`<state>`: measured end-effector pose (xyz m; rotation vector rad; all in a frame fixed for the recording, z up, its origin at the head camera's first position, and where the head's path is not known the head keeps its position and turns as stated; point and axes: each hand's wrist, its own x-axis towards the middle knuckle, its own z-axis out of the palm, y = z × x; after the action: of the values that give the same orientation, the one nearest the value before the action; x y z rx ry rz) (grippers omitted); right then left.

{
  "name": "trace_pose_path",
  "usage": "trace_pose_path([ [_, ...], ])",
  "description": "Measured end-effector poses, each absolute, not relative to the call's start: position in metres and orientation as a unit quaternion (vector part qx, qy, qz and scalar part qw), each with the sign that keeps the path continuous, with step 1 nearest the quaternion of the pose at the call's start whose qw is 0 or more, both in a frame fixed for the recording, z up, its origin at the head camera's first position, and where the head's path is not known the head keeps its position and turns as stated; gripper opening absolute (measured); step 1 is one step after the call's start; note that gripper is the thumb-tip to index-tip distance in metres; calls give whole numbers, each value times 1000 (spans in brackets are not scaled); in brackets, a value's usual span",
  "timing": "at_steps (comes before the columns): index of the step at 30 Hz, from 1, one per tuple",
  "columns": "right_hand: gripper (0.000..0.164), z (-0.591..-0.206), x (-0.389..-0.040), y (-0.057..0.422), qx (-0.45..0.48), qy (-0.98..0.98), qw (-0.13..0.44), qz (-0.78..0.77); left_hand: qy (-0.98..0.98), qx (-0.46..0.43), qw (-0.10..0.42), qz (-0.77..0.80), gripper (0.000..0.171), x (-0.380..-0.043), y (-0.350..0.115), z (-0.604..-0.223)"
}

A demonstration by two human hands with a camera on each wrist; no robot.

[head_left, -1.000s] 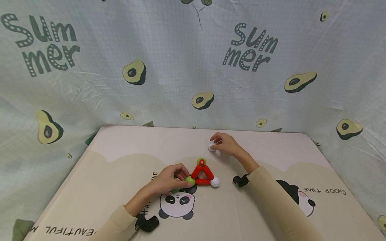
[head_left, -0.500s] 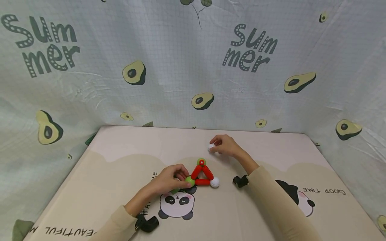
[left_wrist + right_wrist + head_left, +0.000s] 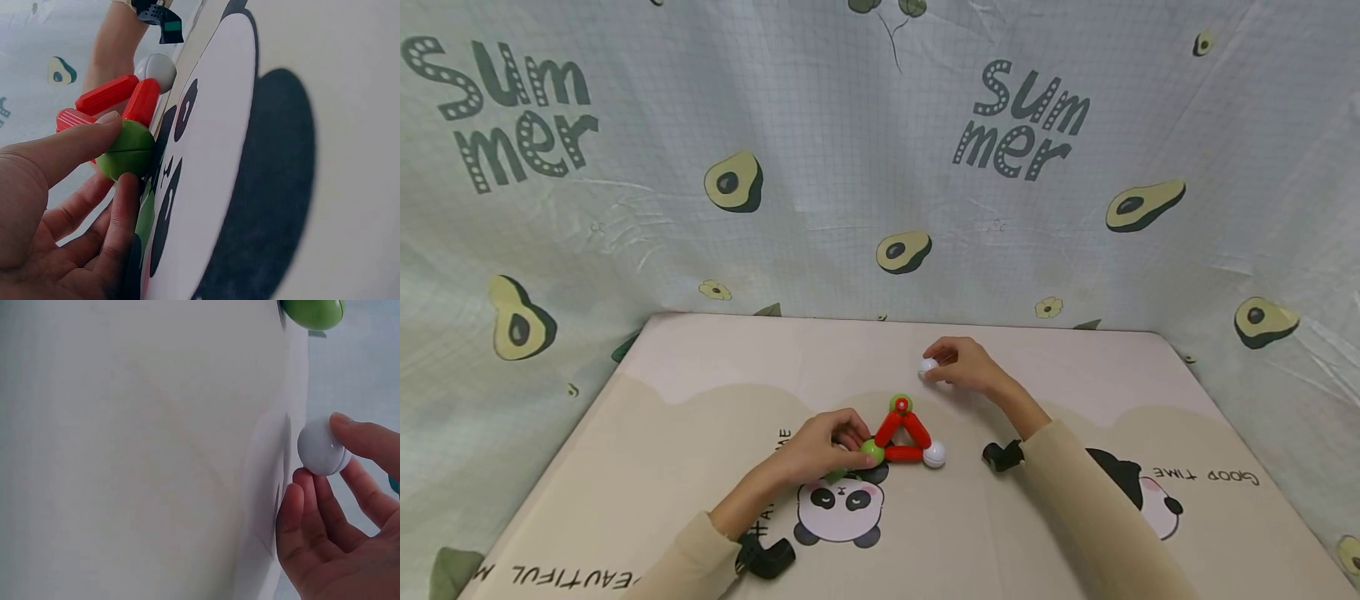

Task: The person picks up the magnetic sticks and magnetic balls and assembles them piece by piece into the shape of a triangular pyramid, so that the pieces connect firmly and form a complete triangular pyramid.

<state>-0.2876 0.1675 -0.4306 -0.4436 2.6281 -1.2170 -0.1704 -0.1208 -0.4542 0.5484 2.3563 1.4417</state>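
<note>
Three red rods and balls form a small triangle lying on the table. My left hand (image 3: 820, 446) pinches the green ball (image 3: 872, 451) at its left corner between thumb and fingers. A red rod (image 3: 904, 453) runs from there to a white ball (image 3: 934, 454). At the far corner sits another green ball (image 3: 901, 404), with a red rod end showing on top. Beyond the triangle, my right hand (image 3: 962, 364) pinches a loose white ball (image 3: 927, 368). The right wrist view shows this white ball (image 3: 322, 449) between thumb and fingertips, apart from the triangle.
The table (image 3: 1045, 517) has a pale cover with printed pandas and lettering, including a panda face (image 3: 841, 508) below the triangle. A curtain (image 3: 820, 125) with avocado prints hangs behind the far edge. Black wrist mounts (image 3: 767, 557) sit at both sleeves.
My right hand has shifted very slightly to the right with the white ball. My left hand and the triangle have stayed where they were.
</note>
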Motion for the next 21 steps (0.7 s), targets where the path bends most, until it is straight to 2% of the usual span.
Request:
trace_pose_path([
  [10,33,-420,-271,177,-176,880,63,-438,824,192,163,507,29,-169,-120,-453],
  [21,33,-393,-234,169,-218,851,48,-475,830,180,163,503,28,-169,-118,-452],
])
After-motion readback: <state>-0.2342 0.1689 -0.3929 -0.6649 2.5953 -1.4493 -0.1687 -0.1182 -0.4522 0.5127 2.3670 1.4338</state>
